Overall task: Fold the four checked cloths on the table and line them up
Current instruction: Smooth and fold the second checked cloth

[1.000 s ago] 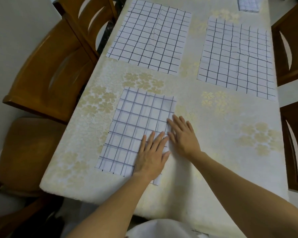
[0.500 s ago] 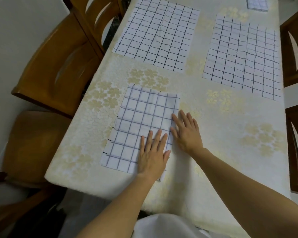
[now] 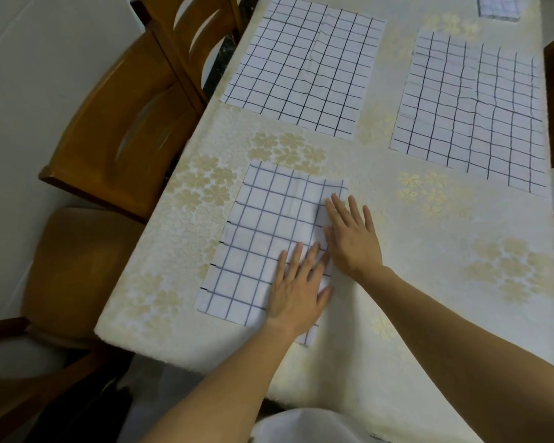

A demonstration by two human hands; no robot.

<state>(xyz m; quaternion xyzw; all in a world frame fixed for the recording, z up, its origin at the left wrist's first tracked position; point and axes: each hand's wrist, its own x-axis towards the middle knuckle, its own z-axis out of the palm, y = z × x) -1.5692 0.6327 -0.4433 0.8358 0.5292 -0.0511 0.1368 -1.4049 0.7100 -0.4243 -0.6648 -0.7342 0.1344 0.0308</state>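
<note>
While both hands lie flat on the near cloth, the step in hand looks like pressing a fold down. The left hand rests on the near right part of the cloth, fingers straight and a little spread. The right hand lies just beside it, a bit farther away, fingers spread too, half on the cloth's right edge and half on the table. Neither hand pinches anything.

This cloth sits at the near left of the table and looks narrower than the two big ones, so I think it is folded once. The far left cloth and the far right cloth lie open and flat, well apart from the hands. A small cloth at the far right edge looks folded already, but only part of it shows.

Next, I think, comes a second fold: grip an end of the near cloth, bring it over to meet the other end, keep the edges even, then press flat.
</note>
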